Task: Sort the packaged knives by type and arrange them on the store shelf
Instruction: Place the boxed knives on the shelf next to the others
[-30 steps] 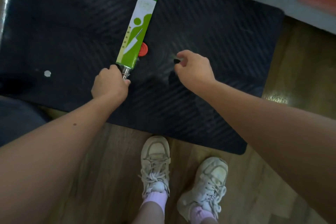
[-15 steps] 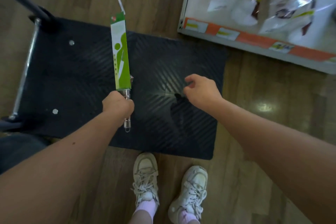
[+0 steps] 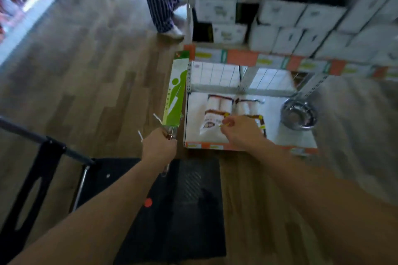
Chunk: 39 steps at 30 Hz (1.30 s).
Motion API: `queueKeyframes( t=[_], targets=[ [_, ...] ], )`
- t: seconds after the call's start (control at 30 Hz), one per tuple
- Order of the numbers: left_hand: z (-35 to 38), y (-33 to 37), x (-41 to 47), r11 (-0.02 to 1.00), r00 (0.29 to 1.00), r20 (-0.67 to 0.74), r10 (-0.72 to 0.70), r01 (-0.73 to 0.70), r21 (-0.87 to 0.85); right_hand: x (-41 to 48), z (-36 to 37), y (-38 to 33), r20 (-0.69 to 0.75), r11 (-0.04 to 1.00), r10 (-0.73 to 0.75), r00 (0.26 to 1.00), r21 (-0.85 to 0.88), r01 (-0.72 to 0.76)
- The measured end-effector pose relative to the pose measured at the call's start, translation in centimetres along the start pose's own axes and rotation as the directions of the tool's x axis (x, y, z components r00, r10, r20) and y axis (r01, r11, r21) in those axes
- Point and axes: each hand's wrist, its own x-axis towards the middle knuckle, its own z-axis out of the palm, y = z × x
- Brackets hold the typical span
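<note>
Packaged knife in a long green-and-white card sleeve (image 3: 174, 92), metal handle: gripped at the handle by the left hand (image 3: 159, 146), fingers wrapped tight, sleeve pointing up beside the white bottom shelf (image 3: 195, 135). Right hand (image 3: 240, 133): over that shelf, fingers curled; blurred, contents unclear. Black ribbed cart platform (image 3: 193, 204) below.

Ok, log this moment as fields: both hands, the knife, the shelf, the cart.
left hand: grips the metal handle of the green-and-white sleeved knife, sleeve pointing away
right hand: over the white bottom shelf, fingers curled; grasp unclear
shelf contents: white wrapped packs, round steel bowl
black flat cart: under the arms, small red disc on it
</note>
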Motion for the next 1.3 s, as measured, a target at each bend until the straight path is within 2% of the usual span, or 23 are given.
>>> queueKeyframes(
  t=[0.2, 0.4, 0.57, 0.83, 1.17, 1.3],
  targets=[
    [-7.3, 9.8, -4.3, 0.991, 0.99, -0.035, 0.134, -0.134, -0.017, -4.6, -11.5, -6.4, -0.081, 0.998, -0.063, 0.995, 0.009, 0.064],
    [-14.0, 18.0, -9.6, 0.94, 0.934, -0.128, 0.332, -0.339, -0.031, -9.9, -20.9, -10.4, -0.184, 0.993, -0.026, 0.983, 0.108, 0.046],
    [-16.4, 21.8, -12.6, 0.922, 0.92, -0.074, 0.386, -0.388, -0.019, -14.5, -24.6, -10.5, -0.275, 0.989, -0.016, 0.961, 0.14, 0.056],
    [-14.0, 26.9, -16.6, 0.906, 0.908, 0.02, 0.419, -0.417, -0.078, -19.4, -28.1, -5.6, -0.322, 0.981, 0.06, 0.945, 0.193, 0.004],
    [-6.9, 36.9, -18.1, 0.865, 0.866, 0.011, 0.499, -0.497, -0.071, -17.1, -37.6, 3.2, -0.361, 0.973, 0.073, 0.93, 0.232, 0.013],
    [-2.7, 41.3, -18.2, 0.88, 0.887, -0.046, 0.46, -0.462, -0.108, -14.9, -41.7, 7.7, -0.336, 0.978, 0.042, 0.941, 0.206, 0.03]
  ],
)
